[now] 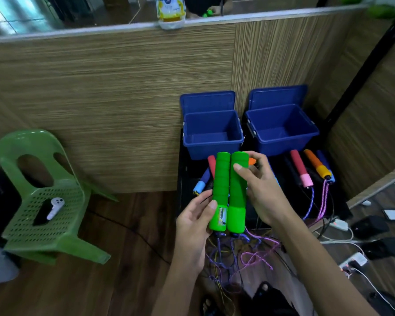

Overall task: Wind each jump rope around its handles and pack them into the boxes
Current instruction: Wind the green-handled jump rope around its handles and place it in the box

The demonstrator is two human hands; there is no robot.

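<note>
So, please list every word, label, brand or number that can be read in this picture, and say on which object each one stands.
None can be read with certainty.
Sticker on the left green handle, near its lower end: printed, but too small and blurred to read.
Label on the white and yellow bottle on the partition ledge: blue and yellow print, too blurred to read.
Blue boxes, other handles, green chair: no text visible.
</note>
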